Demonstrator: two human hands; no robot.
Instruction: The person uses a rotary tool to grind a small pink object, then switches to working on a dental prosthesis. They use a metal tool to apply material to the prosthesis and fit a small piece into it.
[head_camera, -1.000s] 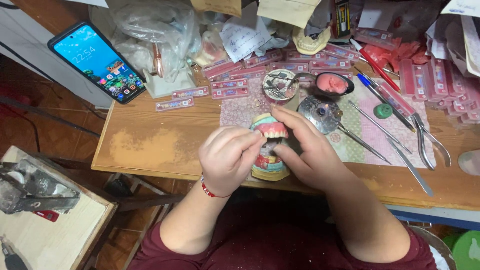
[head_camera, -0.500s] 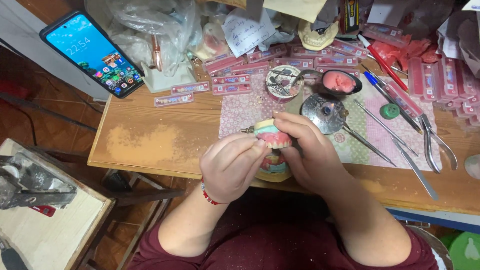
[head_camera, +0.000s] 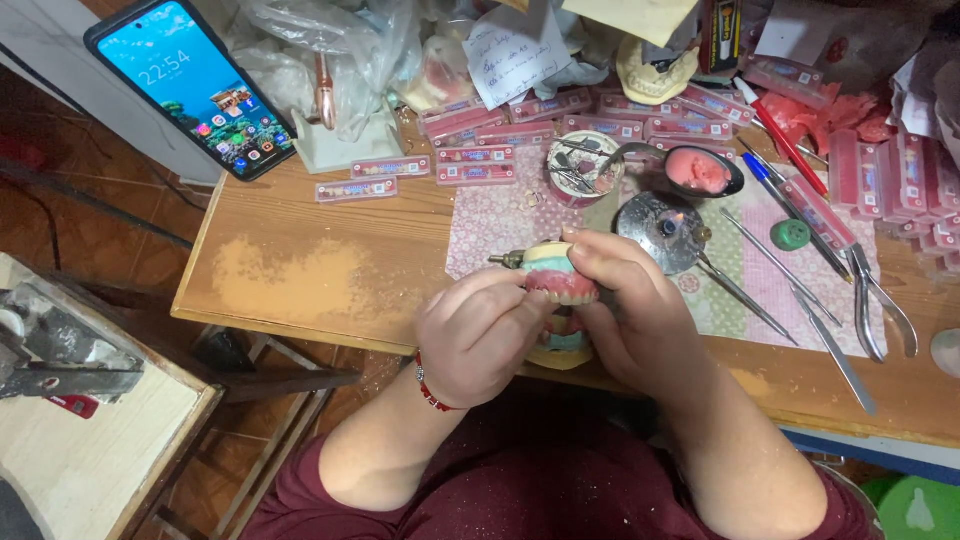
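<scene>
Pink denture model (head_camera: 560, 285) at desk edge (head_camera: 300, 325)

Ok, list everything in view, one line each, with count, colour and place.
denture model: one, pink and cream, held between both hands at the bench edge
phone: one, black with lit blue screen, leaning far left
tooth strips: many, pink, in rows across the back
bowl: one, black with pink wax, right of centre
burner: one, silver, beside the right hand
pliers: one, metal, right
hand tools: several, metal, on the patterned mat
pens: two, red and blue, back right
plastic bags: clear, back
bench: one, brown wood
left hand: grip on the model
right hand: grip on the model
</scene>
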